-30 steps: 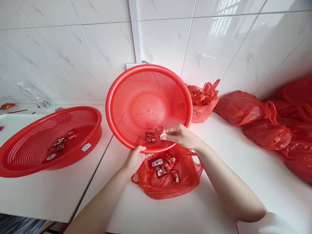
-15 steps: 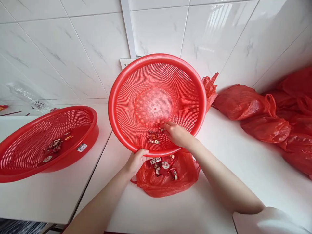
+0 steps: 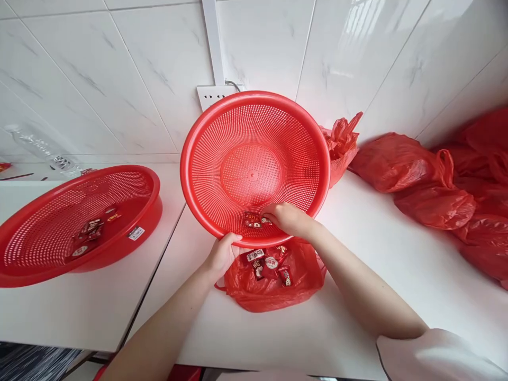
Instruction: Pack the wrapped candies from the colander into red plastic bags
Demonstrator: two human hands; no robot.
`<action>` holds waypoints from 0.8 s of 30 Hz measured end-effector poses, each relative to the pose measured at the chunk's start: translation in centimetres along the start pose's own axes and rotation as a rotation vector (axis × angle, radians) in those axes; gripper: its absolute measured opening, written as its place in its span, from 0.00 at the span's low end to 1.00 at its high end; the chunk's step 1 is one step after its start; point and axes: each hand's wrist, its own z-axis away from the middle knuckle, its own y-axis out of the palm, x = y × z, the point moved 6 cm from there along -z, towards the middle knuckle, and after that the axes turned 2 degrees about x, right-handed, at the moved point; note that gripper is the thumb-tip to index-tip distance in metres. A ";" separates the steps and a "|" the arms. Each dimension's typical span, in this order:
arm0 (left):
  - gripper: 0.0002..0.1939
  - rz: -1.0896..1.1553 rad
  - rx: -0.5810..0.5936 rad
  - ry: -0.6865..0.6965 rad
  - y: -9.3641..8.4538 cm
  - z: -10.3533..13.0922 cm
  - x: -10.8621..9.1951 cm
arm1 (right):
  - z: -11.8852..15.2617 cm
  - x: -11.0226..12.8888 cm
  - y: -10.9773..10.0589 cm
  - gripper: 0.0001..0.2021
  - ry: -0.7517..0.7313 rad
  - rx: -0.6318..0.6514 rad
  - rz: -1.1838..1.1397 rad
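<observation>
A round red plastic basket [image 3: 254, 119] with perforated walls is tilted so that its inside faces me. My left hand [image 3: 222, 256] grips its lower rim, thumb on the inside edge. Inside the basket my right hand [image 3: 286, 217] is closed, fingertips pinching a small wrapped snack packet [image 3: 266, 220]. Close beside it, on the lower wall, lies another red snack packet [image 3: 252, 219]. Directly below the basket's rim sits an opened red plastic bag [image 3: 273, 301] holding several small snack packets [image 3: 271, 263].
To the left, a second red basket [image 3: 148, 222] leans with several packets inside. Filled red bags [image 3: 397, 164] are heaped at the right, and another red bag [image 3: 342, 145] stands behind the basket. A clear bottle [image 3: 43, 151] and a socket strip [image 3: 212, 96] are near the tiled wall.
My right hand has lowered its packet slightly toward the one lying on the basket wall, so the two are now side by side. My left hand keeps its grip on the rim.
</observation>
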 end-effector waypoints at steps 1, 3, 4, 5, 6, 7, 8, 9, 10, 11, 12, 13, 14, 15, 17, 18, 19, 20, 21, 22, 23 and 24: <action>0.16 -0.012 -0.004 -0.001 0.0 0.1 0.0 | 0.0 0.0 0.0 0.15 0.000 -0.009 -0.017; 0.16 -0.035 -0.017 -0.001 0.1 0.2 -0.1 | 0.2 0.0 -0.2 0.17 -0.001 -0.012 -0.056; 0.16 -0.047 -0.025 0.001 0.1 0.3 -0.1 | 0.2 0.0 -0.2 0.17 -0.010 -0.005 -0.088; 0.16 -0.057 -0.031 0.003 0.1 0.3 -0.2 | 0.3 0.1 -0.3 0.16 -0.031 0.008 -0.128; 0.16 -0.068 -0.039 0.009 0.1 0.4 -0.3 | 0.4 0.2 -0.3 0.14 -0.057 0.025 -0.172; 0.16 -0.078 -0.047 0.019 0.1 0.4 -0.4 | 0.4 0.2 -0.4 0.12 -0.076 0.036 -0.216; 0.16 -0.087 -0.049 0.032 0.1 0.4 -0.5 | 0.3 0.2 -0.4 0.10 -0.084 0.040 -0.255; 0.15 -0.093 -0.047 0.043 0.1 0.4 -0.6 | 0.3 0.2 -0.5 0.09 -0.078 0.035 -0.289; 0.16 -0.096 -0.043 0.052 0.1 0.3 -0.6 | 0.2 0.1 -0.6 0.09 -0.063 0.024 -0.321; 0.16 -0.096 -0.038 0.061 0.0 0.3 -0.7 | 0.2 0.0 -0.8 0.09 -0.047 0.008 -0.350; 0.16 -0.093 -0.031 0.065 0.0 0.3 -0.7 | 0.2 0.0 -1.0 0.09 -0.038 -0.008 -0.375; 0.17 -0.087 -0.025 0.064 -0.1 0.2 -0.7 | 0.2 0.1 -1.2 0.10 -0.039 -0.021 -0.398; 0.17 -0.078 -0.021 0.063 -0.2 0.2 -0.8 | 0.4 0.3 -1.5 0.10 -0.044 -0.033 -0.424; 0.17 -0.066 -0.020 0.065 -0.2 0.2 -0.9 | 0.6 0.5 -1.9 0.12 -0.050 -0.041 -0.455; 0.18 -0.035 -0.017 0.061 -0.2 0.2 -1.2 | 1.2 1.1 -2.6 0.14 -0.070 -0.031 -0.534; 0.19 -0.018 -0.014 0.049 -0.1 0.2 -1.3 | 1.5 1.5 -2.9 0.16 -0.083 0.000 -0.575; 0.19 -0.002 -0.014 0.035 0.0 0.2 -1.4 | 1.8 2.0 -3.0 0.17 -0.094 0.046 -0.610; 0.19 0.010 -0.013 0.021 0.1 0.2 -1.5 | 2.0 2.4 -3.1 0.19 -0.102 0.094 -0.632; 0.19 0.019 -0.013 0.016 0.2 0.3 -1.5 | 2.2 2.8 -3.1 0.20 -0.104 0.128 -0.638; 0.19 0.026 -0.011 0.022 0.3 0.3 -1.6 | 2.3 3.0 -3.1 0.22 -0.102 0.132 -0.626; 0.20 0.033 -0.009 0.037 0.4 0.3 -1.7 | 2.3 3.2 -3.2 0.22 -0.101 0.103 -0.600; 0.20 0.040 -0.003 0.054 0.5 0.3 -1.7 | 2.2 3.3 -3.3 0.21 -0.105 0.046 -0.562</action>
